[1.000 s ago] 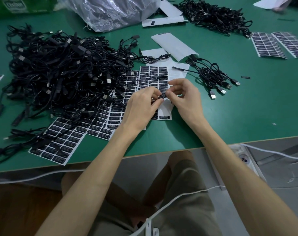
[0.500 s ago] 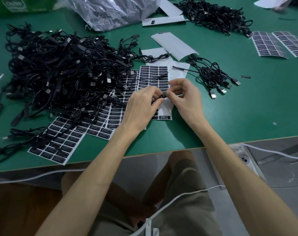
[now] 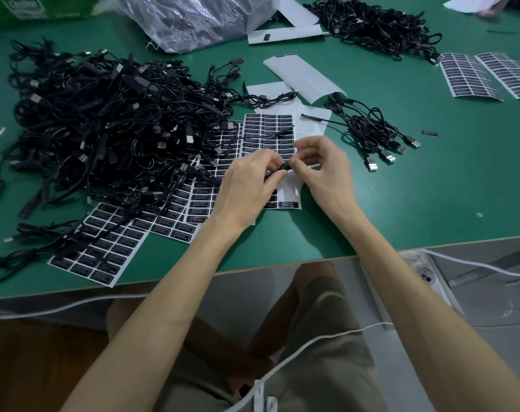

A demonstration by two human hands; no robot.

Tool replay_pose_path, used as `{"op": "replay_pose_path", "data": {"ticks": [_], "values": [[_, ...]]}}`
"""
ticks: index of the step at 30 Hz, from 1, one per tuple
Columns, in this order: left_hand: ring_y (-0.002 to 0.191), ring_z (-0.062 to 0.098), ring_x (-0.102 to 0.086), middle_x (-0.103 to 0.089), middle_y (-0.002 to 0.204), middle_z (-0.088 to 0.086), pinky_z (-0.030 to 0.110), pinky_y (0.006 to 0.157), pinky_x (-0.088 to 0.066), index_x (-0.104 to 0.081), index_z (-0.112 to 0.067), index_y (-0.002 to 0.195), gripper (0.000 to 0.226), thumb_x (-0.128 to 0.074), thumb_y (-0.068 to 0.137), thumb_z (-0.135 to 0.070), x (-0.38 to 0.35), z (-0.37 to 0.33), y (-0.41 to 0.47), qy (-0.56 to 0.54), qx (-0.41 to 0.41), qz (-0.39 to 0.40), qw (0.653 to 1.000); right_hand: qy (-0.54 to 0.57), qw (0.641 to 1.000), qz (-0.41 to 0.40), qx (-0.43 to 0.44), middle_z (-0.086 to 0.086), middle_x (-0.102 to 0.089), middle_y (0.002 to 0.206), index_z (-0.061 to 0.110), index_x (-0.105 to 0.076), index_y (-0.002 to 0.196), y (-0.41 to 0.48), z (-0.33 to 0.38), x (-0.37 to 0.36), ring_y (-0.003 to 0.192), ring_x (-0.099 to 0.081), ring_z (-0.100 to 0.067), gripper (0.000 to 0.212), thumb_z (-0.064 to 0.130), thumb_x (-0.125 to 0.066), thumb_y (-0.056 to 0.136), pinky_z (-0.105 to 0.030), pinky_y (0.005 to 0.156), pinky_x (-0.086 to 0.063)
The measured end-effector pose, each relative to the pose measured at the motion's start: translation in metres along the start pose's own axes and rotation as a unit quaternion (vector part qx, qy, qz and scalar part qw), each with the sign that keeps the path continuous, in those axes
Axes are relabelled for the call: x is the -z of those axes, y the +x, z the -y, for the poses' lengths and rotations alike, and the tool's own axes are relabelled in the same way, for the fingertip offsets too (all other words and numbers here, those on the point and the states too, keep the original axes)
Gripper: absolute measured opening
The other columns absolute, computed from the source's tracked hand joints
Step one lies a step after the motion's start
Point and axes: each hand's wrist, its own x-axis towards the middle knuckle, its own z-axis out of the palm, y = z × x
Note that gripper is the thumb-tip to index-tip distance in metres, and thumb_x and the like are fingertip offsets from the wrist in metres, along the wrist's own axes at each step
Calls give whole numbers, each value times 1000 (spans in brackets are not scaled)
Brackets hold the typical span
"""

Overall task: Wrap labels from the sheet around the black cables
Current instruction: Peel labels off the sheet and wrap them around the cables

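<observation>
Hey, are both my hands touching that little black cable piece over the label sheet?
Touching. The head view shows the left hand and right hand both pinching the black cable piece between their fingertips.

This looks like a small assembly workshop. The green worktop holds heaps of black cables, many printed label sheets and a plastic bag.

Soft, even light from overhead leaves the green tabletop moderately bright, with faint shadows close under the cables. The plastic bag shows pale glare. Wide-angle distortion bows the tabletop's near edge; the label sheets at far right are blurred.
</observation>
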Motion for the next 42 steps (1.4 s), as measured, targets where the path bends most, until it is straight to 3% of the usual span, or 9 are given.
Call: {"op": "replay_pose_path", "data": {"ticks": [21, 25, 27, 30, 34, 42], "values": [[91, 15, -64, -69, 99, -3, 43, 84, -55, -68, -14, 108, 12, -68, 98, -21, -1, 3, 2, -28, 19, -7, 999, 5, 1000, -7, -17, 0, -70, 95, 10, -66, 115, 2, -5, -2, 80, -62, -5, 27, 14, -77, 91, -12, 70, -46], [88, 14, -62, -65, 96, -7, 43, 83, -54, -67, -14, 106, 10, -66, 99, -20, -1, 4, 3, -39, 33, -19, 998, 21, 998, -42, -36, 0, -70, 95, 9, -66, 115, 2, -5, -2, 78, -65, -8, 16, 16, -63, 101, -18, 70, -51], [88, 14, -61, -64, 96, -8, 44, 82, -54, -66, -15, 106, 9, -65, 99, -19, -1, 4, 4, -42, 34, -20, 998, 37, 997, -40, -53, -4, -72, 95, 8, -65, 115, 2, -6, -1, 79, -69, -15, 16, 13, -56, 103, -26, 71, -57], [87, 13, -59, -62, 97, -7, 43, 82, -53, -65, -15, 106, 8, -64, 99, -18, -1, 4, 4, -41, 30, -20, 998, 34, 997, -29, -59, -4, -73, 95, 7, -66, 115, 2, -6, -2, 79, -70, -13, 19, 10, -50, 105, -30, 73, -59], [88, 14, -57, -61, 99, -5, 44, 82, -53, -63, -14, 107, 8, -64, 100, -17, -1, 4, 4, -39, 17, -20, 999, 30, 999, -13, -42, 0, -71, 91, 9, -68, 111, 2, -5, -3, 71, -67, -7, 17, 8, -52, 104, -28, 71, -55], [82, 8, -53, -57, 104, -9, 40, 79, -54, -62, -17, 112, 17, -65, 98, -26, -1, 3, 2, -11, -14, -15, 1000, 35, 999, 4, -16, 1, -71, 91, 7, -69, 111, 2, -4, -1, 79, -70, -15, 15, 4, -58, 101, -32, 72, -56]]}}
